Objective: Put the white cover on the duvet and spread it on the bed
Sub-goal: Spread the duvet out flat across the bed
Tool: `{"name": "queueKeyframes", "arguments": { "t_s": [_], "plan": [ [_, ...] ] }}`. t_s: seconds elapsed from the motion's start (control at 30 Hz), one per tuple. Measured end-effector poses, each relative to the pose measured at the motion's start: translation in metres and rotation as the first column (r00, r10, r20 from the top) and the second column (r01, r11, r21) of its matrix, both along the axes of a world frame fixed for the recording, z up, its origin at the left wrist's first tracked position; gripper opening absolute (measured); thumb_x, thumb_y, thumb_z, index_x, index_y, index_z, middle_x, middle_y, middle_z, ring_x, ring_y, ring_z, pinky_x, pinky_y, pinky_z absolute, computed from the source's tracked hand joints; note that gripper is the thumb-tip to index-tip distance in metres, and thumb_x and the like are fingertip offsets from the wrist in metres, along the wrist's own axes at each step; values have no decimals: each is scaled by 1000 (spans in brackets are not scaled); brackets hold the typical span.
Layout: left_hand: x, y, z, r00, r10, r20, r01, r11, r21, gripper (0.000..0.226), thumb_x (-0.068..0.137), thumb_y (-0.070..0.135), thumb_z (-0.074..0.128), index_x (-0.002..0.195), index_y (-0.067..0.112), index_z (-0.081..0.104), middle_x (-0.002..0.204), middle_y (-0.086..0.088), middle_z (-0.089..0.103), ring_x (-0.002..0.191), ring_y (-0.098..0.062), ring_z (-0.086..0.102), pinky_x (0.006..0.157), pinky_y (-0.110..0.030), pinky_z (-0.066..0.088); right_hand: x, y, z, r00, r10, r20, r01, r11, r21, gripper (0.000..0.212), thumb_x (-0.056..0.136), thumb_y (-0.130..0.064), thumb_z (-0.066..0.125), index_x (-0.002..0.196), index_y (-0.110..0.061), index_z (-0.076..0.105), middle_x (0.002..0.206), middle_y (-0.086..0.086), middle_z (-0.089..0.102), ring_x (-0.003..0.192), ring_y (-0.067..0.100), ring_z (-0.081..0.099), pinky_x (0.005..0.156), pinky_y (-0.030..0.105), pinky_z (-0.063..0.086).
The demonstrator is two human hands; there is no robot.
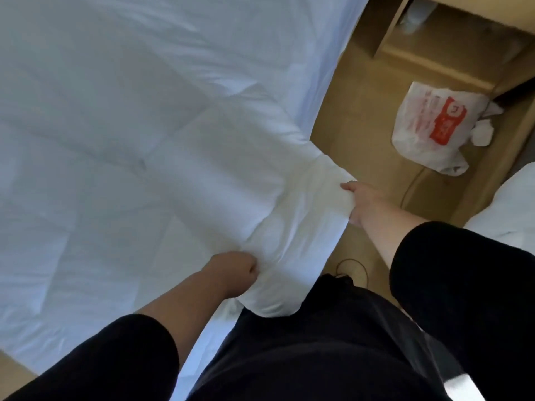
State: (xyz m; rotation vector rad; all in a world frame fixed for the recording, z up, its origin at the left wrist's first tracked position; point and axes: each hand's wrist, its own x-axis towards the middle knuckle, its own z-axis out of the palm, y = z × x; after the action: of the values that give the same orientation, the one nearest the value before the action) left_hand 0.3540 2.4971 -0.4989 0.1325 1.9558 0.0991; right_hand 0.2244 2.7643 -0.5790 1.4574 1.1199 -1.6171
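The duvet point(121, 117), in its white cover point(292, 227), lies spread over most of the bed point(327, 91), creased in broad folds. One corner of it is bunched up at the bed's near edge, in front of the person's body. The left hand point(237, 270) has its fingers curled into the cloth at the lower side of that bunch, a tight grip on the cover. The right hand point(356, 201) holds the outer end of the same bunch over the floor, its fingers wrapped round a fold and the thumb on top; that grip is also closed on the cover. Both arms wear black sleeves point(463, 285) pushed up from the wrists. On the tan floor point(362, 117) beside the bed lies a white plastic bag point(428, 128) with red print, with crumpled white paper point(482, 134) just beside it. A thin cord point(411, 183) curves across the floor near the bag. A wooden cabinet point(451, 39) stands at the top right.
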Motion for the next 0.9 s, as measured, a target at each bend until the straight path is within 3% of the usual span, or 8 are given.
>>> {"name": "queueKeyframes", "arguments": {
  "t_s": [0.17,0.3,0.43,0.5,0.63,0.7,0.77,0.9],
  "plan": [
    [-40,-3,22,996,61,65,-68,992,110,17,97,31,45,85,20,51,97,-1,60,88,-20,53,77,-31,41,-69,-14,120,939,70,-336,-18,988,156,46,66,-13,76,111,-14,70,109,12,74,90,30,73,78,54,60],
    [-101,1,84,943,199,-268,-118,949,291,26,98,36,43,98,17,61,107,2,60,98,-18,58,81,-31,46,-91,-7,268,587,257,-768,-175,966,189,43,85,15,54,114,-13,68,107,8,75,98,30,73,79,46,61],
    [-176,-14,152,509,568,-647,-159,801,578,38,89,36,54,117,12,60,113,-1,58,97,-19,58,85,-32,48,-92,11,364,222,466,-857,-292,870,397,48,84,21,57,106,-20,68,94,-9,77,87,11,74,66,25,59],
    [-228,-20,186,348,594,-725,-116,795,595,61,81,33,67,136,15,48,134,-4,49,116,-25,53,97,-37,46,-89,20,385,86,557,-826,-376,786,491,55,82,16,69,101,-35,74,96,-14,76,90,5,72,69,20,58],
    [-337,-14,231,594,147,-791,94,964,250,119,60,62,77,157,33,13,164,8,16,149,-26,16,121,-49,18,-99,42,389,-56,688,-724,-439,634,637,48,81,-10,79,103,-52,69,103,-26,73,98,-5,68,80,16,55],
    [-379,1,235,668,-118,-735,211,977,36,84,65,61,78,139,39,43,143,15,46,140,-22,32,119,-43,22,-121,58,385,-73,704,-706,-488,592,641,49,80,-19,79,115,-50,64,108,-27,72,103,-6,67,83,17,54],
    [-412,22,237,723,-191,-664,236,972,-22,19,81,44,69,93,34,58,98,15,60,110,-19,57,94,-30,40,-157,79,378,-69,680,-730,-523,599,607,54,82,-16,80,117,-53,63,111,-26,71,106,-4,66,85,16,53],
    [-475,61,253,743,5,-669,42,998,54,18,88,27,63,73,32,57,83,16,62,89,-13,60,70,-22,40,-255,139,355,84,595,-800,-522,710,473,67,82,-3,79,110,-63,65,114,-23,72,108,-1,66,92,29,54]
  ]
}}
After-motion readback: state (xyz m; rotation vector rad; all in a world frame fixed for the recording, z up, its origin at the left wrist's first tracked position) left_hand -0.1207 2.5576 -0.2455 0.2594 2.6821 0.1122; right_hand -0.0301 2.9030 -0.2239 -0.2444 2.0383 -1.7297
